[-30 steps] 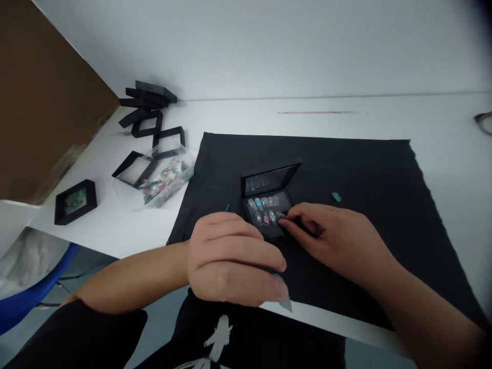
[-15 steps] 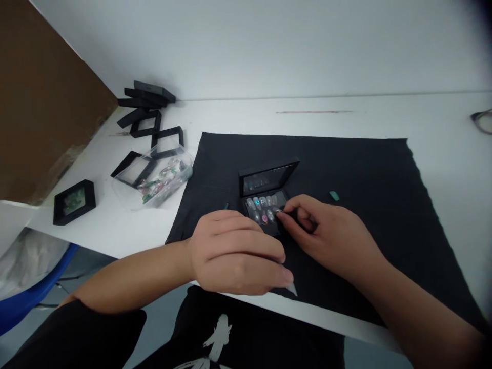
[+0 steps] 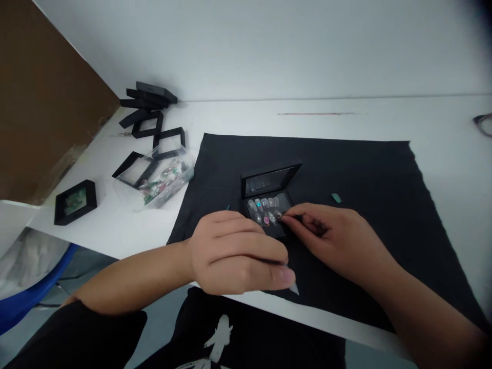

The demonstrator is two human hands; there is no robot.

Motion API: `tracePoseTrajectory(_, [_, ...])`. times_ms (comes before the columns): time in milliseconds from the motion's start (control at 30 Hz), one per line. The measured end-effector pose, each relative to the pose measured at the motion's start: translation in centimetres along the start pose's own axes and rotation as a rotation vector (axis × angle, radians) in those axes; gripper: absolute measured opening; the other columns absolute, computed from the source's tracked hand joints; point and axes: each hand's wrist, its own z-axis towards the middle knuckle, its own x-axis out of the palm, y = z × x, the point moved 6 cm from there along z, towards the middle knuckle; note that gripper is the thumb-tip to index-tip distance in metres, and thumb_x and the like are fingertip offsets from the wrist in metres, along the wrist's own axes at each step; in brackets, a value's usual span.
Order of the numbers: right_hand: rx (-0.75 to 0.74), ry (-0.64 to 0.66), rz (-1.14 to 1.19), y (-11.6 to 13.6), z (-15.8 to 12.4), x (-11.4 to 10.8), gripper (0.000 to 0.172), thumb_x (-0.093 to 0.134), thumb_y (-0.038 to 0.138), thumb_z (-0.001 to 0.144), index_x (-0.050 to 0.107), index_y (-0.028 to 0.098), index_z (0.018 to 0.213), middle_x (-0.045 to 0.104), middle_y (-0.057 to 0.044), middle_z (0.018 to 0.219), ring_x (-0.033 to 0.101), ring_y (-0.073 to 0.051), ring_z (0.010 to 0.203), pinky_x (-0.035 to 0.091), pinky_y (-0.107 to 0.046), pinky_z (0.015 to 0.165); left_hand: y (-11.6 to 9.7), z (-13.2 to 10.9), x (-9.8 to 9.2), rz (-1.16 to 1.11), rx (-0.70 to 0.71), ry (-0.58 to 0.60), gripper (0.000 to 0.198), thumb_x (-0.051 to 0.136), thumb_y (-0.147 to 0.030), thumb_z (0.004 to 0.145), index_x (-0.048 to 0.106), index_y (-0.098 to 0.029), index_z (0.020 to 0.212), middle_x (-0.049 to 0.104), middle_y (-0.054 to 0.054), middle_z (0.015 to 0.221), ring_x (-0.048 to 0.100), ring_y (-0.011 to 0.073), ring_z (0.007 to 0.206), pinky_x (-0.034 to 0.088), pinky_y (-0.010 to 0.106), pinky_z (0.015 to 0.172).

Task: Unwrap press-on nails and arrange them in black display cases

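Observation:
A small black case (image 3: 271, 231) stands with its windowed lid (image 3: 271, 180) raised, holding two rows of decorated press-on nails (image 3: 264, 203). At the right end of its front row, my right hand (image 3: 326, 230) pinches a press-on nail (image 3: 279, 214) between thumb and forefinger. My left hand (image 3: 240, 256) is closed in front of the case and hides its front left corner. From under the left thumb pokes the pointed tip of a pale, thin piece (image 3: 294, 288); the rest is covered. A single green press-on nail (image 3: 336, 198) lies to the right on the black cloth (image 3: 369, 174).
Left of the cloth, a clear plastic tub (image 3: 180, 180) holds many loose nails. Around it lie black frame-like cases (image 3: 169, 141), with a stack of black cases (image 3: 154, 95) behind. A closed case (image 3: 75, 202) shows green nails. Eyeglasses (image 3: 483, 123) rest at the far right.
The view has shifted slightly. My right hand stays at the front row, its curled fingers slightly changed. The left hand keeps its grip on the pale piece.

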Motion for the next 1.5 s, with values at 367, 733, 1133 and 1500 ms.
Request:
tracePoseTrajectory(367, [-0.037,-0.035,0.083,-0.1,-0.2,-0.9,0.028,0.058,0.045,0.098,0.080,0.027,0.097,0.079,0.000,0.077,0.069,-0.017,0.059,0.053,-0.032,0.055,-0.5,0.0,-0.5,0.028,-0.047,0.048,0.005,0.062,-0.016,0.098,0.065,-0.020,0.096,0.082,0.002,0.105,0.079,0.0132,0.085,0.066,0.029,0.078])
tracePoseTrajectory(733, [-0.259,0.006,-0.023,0.8,-0.4,-0.1,0.034,0.050,0.034,0.103,0.074,0.026,0.126,0.077,-0.002,0.092,0.069,-0.015,0.067,0.050,-0.028,0.057,-0.6,-0.1,-0.9,0.064,-0.014,0.039,0.010,0.072,-0.015,0.090,0.066,-0.022,0.091,0.083,-0.001,0.099,0.078,0.0123,0.079,0.065,0.028,0.077])
tracePoseTrajectory(1133, [-0.285,0.033,-0.194,1.7,0.0,0.1,0.035,0.048,0.035,0.103,0.076,0.027,0.122,0.073,-0.001,0.078,0.063,-0.014,0.059,0.040,-0.026,0.051,-0.6,0.1,-0.2,0.056,0.006,0.032,0.005,0.071,-0.017,0.092,0.070,-0.021,0.089,0.083,-0.001,0.092,0.077,0.0130,0.076,0.065,0.028,0.075])
tracePoseTrajectory(1500, [-0.273,0.047,-0.237,1.8,0.1,0.4,0.036,0.048,0.038,0.103,0.075,0.030,0.125,0.071,0.000,0.076,0.064,-0.014,0.059,0.034,-0.026,0.050,0.1,-0.5,0.9,0.077,0.035,0.025,0.004,0.068,-0.022,0.096,0.071,-0.023,0.094,0.082,-0.005,0.092,0.075,0.0103,0.076,0.060,0.030,0.083])
